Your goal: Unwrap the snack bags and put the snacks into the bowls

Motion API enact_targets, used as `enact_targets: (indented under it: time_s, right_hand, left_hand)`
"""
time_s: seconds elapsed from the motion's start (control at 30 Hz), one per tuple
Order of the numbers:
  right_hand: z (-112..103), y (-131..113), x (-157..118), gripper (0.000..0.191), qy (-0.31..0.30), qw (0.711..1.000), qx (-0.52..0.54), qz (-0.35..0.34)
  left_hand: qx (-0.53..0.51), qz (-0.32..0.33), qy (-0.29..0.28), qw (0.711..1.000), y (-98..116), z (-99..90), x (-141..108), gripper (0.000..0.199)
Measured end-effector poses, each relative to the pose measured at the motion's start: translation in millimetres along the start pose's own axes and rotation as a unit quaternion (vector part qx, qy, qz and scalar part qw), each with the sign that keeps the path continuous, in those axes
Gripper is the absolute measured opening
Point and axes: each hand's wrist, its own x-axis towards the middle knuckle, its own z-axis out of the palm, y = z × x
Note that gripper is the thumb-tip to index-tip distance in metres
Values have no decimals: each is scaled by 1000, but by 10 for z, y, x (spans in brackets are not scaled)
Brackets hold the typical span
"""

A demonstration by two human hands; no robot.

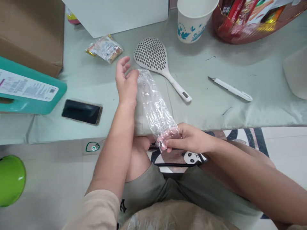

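Note:
A clear, crinkled plastic bag (154, 102) stretches from the table down over its front edge. My right hand (189, 139) grips its lower end, with fingertips showing through the film. Beside the upper end is my left hand (126, 81), its fingers loosely curled and apart, the thumb close to or touching the film. Just beyond the bag lies a pale grey slotted skimmer (153, 56), its perforated head toward the back left and its handle pointing front right.
Left are a phone (82, 111), a teal container (35, 86), a cardboard box (31, 32) and a snack packet (105, 48). Right are a paper cup (192, 28), a utility knife (230, 89) with its blade showing, and a red basket (240, 35) of packets. A green bin (11, 180) stands on the floor.

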Motion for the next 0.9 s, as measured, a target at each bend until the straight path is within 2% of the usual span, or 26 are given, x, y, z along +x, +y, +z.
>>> enact_targets:
  time_s: [0.03,0.07,0.1,0.13,0.2,0.23,0.27,0.33,0.4,0.5,0.57,0.63,0.7,0.77,0.83,0.9]
  right_hand:
    - [-6,-12,-14,13,10,1000,-3,-7]
    - [-15,-19,-30,15,29,999,-4,-15]
    - [-25,-20,-48,17,55,998,-2,-22]
    - [-38,-16,-67,18,86,996,5,-32]
    - [-69,-3,-102,20,139,988,30,-60]
    - [-86,2,-118,20,153,984,43,-78]
    - [-103,3,-133,20,157,981,56,-95]
    - [-132,-8,-162,19,145,978,85,-120]
    - [-149,-25,-188,20,108,978,121,-131]
    - [-143,-25,-211,27,2,984,149,-101]
    - [-125,-2,-209,34,-60,986,135,-80]
    - [-107,20,-201,39,-82,987,108,-86]
    - [-98,14,-208,46,-81,989,77,-100]
    - [-107,-30,-248,57,-51,991,54,-111]
    - [-145,-107,-320,67,8,991,39,-125]
    - [-221,-198,-409,73,92,987,20,-133]
  left_hand:
    - [17,63,19,998,42,20,-65,34]
    - [20,120,12,992,97,41,-147,25]
    - [13,176,-30,984,164,64,-246,25]
    - [19,212,-100,972,239,86,-356,32]
    - [64,201,-228,950,399,132,-582,45]
    - [103,166,-265,944,471,153,-682,47]
    - [133,135,-285,940,531,174,-766,49]
    - [170,113,-318,926,595,211,-871,54]
    - [196,132,-343,909,579,239,-906,60]
    - [225,172,-365,887,476,267,-904,57]
    - [227,172,-356,890,417,282,-906,45]
    - [220,161,-340,900,382,296,-910,38]
    - [225,158,-341,899,350,306,-904,39]
    - [245,171,-351,887,307,313,-885,41]
    - [266,186,-358,875,264,318,-862,38]
    - [284,194,-362,866,245,324,-853,29]
